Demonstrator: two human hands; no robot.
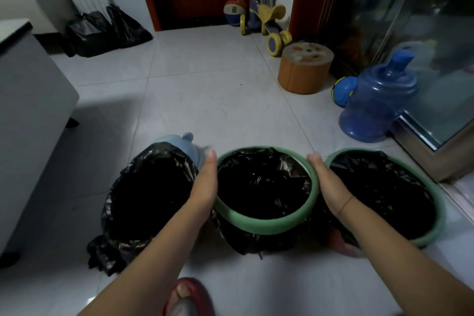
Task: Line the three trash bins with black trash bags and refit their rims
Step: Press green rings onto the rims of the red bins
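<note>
Both hands are on the middle bin now: the left hand point(205, 182) is laid against one side of its green rim point(264, 224) and the right hand point(324, 182) against the other, thumbs straight and pointing away from the person. The fingers sit below the thumbs, out of sight, so I cannot tell whether they curl under the rim or lie flat. Between the hands, the black bag point(261, 187) lines the middle bin, its edge spilling out below the rim. Just outside the left hand stands the left bin, its bag point(148, 187) draped loose over the top, a pale blue rim point(184, 147) beyond it. Just outside the right hand, the right bin point(436, 202) is bagged with a green rim on it. Well beyond the right hand stands a blue water jug point(377, 102).
</note>
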